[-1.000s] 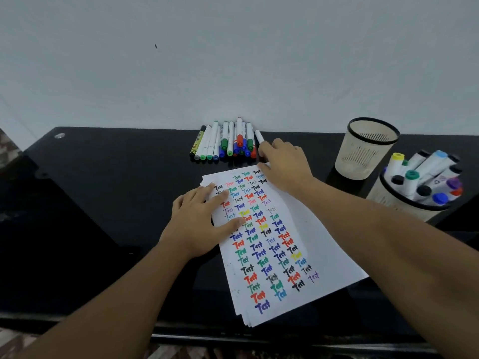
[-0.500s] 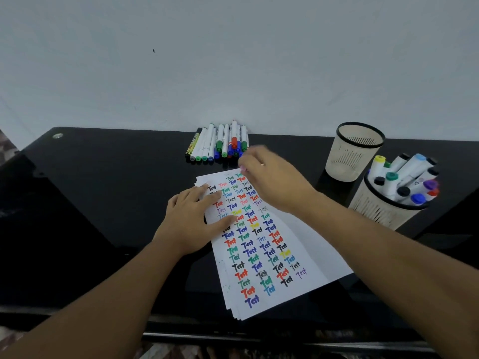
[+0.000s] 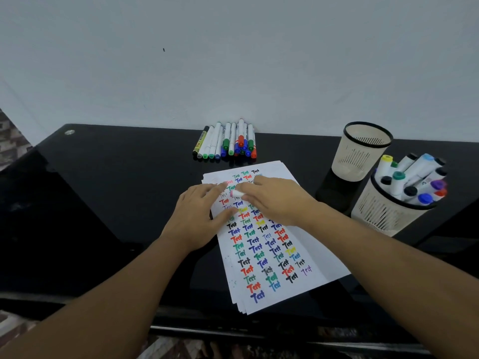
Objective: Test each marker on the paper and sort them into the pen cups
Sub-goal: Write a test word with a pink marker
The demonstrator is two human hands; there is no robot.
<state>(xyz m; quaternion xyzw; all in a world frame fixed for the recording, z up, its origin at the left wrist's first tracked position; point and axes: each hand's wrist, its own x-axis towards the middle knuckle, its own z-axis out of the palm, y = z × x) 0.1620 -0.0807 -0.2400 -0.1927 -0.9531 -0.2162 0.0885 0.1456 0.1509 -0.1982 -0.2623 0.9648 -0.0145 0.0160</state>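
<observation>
The table point(image 3: 108, 193) has a glossy black top, smooth enough to mirror the far cup point(image 3: 363, 151), which like the near cup point(image 3: 386, 216) looks like matt cream plastic with slotted walls and a black rim. The paper point(image 3: 318, 257) is matt white, and the markers point(image 3: 228, 141) at the far edge have smooth plastic barrels and caps.

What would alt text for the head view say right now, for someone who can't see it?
A person's right hand holds a white marker over a sheet of paper covered in colored "Test" scribbles, while the left hand rests flat on the paper. On the black desk, more markers lie by the wall; at right stand an empty pen cup and a full one.
</observation>
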